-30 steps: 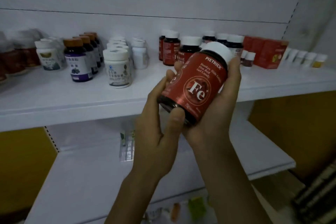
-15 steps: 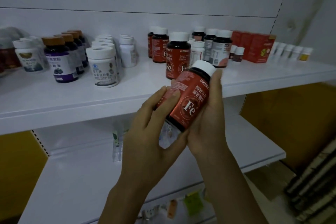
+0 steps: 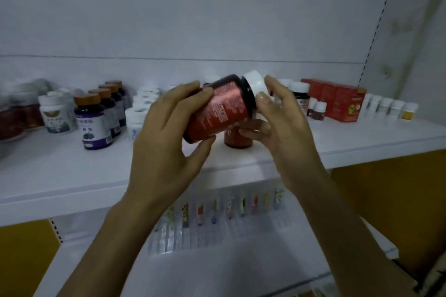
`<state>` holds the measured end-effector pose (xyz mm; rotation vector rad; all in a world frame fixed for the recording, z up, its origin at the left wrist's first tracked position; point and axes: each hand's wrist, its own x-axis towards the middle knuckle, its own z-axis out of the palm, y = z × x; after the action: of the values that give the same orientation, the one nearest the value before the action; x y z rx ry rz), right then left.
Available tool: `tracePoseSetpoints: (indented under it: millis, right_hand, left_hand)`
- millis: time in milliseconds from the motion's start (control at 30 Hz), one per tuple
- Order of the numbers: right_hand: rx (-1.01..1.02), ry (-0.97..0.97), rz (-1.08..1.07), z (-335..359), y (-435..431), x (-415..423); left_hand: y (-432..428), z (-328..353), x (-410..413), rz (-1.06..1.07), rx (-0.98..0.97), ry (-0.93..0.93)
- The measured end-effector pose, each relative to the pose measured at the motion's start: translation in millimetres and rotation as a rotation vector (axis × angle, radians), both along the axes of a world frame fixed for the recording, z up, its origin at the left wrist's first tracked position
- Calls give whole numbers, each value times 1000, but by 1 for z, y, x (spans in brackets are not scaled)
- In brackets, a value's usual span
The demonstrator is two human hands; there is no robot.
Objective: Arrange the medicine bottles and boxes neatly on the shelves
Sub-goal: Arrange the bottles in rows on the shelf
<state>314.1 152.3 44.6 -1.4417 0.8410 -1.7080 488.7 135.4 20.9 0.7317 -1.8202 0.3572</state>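
Observation:
A dark bottle with a red label and white cap [image 3: 223,108] is held tilted, cap up and to the right, above the white upper shelf [image 3: 362,137]. My left hand [image 3: 166,135] grips its lower body, fingers over the top and thumb beneath. My right hand [image 3: 277,123] holds the cap end, thumb on the cap and fingers curled under the neck. A matching red bottle [image 3: 237,138] stands on the shelf right behind, mostly hidden. The label's fine-print side faces me.
On the upper shelf stand purple-label bottles with brown caps [image 3: 94,123], white bottles [image 3: 56,113], red boxes [image 3: 337,101] and small white bottles [image 3: 391,106]. A lower shelf [image 3: 217,267] carries clear blister packs [image 3: 217,214]. Yellow panels flank both sides below.
Both hands have lifted the bottle from below the shelf edge to above the shelf and turned it, so the "Fe" front has rotated away. The view has tilted upward.

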Motion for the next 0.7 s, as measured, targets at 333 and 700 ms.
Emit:
tracePoseSetpoints:
  millis: [333,700]
  right_hand:
    - [-49,548,-277,113,-102,-39]
    - [237,1511,-166,112,-206,-18]
  left_hand:
    - [-67,14,-52,2,678,91]
    - [-105,13,-68,223,835,-46]
